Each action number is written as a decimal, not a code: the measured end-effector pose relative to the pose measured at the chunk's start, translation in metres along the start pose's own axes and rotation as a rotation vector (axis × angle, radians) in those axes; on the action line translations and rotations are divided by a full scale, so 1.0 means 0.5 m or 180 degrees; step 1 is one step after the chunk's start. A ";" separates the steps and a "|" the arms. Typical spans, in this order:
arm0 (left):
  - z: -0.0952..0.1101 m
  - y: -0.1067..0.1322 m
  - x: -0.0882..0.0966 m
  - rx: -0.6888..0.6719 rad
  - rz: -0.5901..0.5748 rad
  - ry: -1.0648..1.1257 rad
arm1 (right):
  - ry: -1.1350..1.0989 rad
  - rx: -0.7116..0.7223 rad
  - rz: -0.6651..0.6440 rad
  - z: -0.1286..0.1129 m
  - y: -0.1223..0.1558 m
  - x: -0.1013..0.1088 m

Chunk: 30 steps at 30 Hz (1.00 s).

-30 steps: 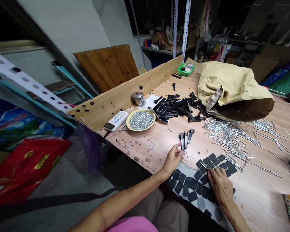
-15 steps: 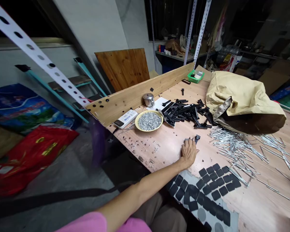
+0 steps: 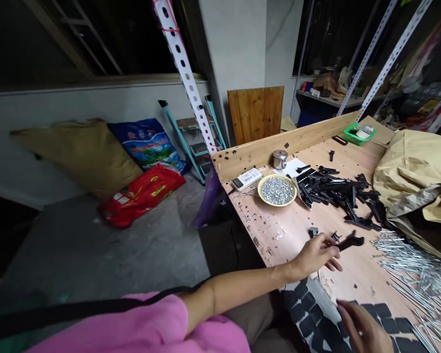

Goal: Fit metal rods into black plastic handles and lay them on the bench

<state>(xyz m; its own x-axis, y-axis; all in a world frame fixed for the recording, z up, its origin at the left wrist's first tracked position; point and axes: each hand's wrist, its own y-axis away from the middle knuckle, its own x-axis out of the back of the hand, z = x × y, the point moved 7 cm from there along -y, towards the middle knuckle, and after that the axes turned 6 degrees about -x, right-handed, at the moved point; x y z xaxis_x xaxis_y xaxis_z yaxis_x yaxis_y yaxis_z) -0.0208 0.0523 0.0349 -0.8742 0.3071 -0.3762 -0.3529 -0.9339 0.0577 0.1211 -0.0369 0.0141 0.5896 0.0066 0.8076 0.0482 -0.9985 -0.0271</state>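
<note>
Head camera: my left hand (image 3: pixel 312 255) pinches a black plastic part (image 3: pixel 351 241) just above the wooden bench (image 3: pixel 356 279). My right hand (image 3: pixel 360 326), half open and blurred, hangs over black rubber pads (image 3: pixel 382 311), near steel rods (image 3: pixel 426 279); whether it holds anything, I cannot tell.

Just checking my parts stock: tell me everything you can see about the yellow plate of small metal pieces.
The round, shallow plate has a smooth, pale yellow rim and sits flat on the wooden bench top. Small silvery metal pieces fill it in an even layer, too small to identify. No hand touches it. A pile of black parts lies just to its right.
</note>
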 end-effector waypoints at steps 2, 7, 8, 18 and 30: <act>0.016 0.038 0.050 0.0079 0.0141 0.0732 | -0.0093 0.0032 0.0225 -0.049 -0.069 -0.027; 0.036 0.118 0.190 0.0312 0.0482 0.0812 | 0.0007 0.0447 0.0395 -0.158 -0.185 -0.143; 0.043 0.128 0.213 0.0270 0.0509 0.0634 | 0.0192 0.0452 0.0378 -0.171 -0.200 -0.164; 0.035 0.130 0.273 0.0189 0.0602 0.0704 | 0.0722 0.0400 0.0045 -0.206 -0.252 -0.225; -0.035 0.105 0.203 0.1317 0.0473 0.1127 | -0.1685 -0.0973 0.0771 -0.124 -0.189 -0.135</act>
<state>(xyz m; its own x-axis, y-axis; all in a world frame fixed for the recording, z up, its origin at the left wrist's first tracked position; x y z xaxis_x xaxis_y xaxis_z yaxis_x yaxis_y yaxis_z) -0.1223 0.0316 -0.0163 -0.7843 0.0309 -0.6196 -0.3982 -0.7909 0.4647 0.0267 0.0536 -0.0012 0.8757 -0.2722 0.3988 -0.3211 -0.9451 0.0599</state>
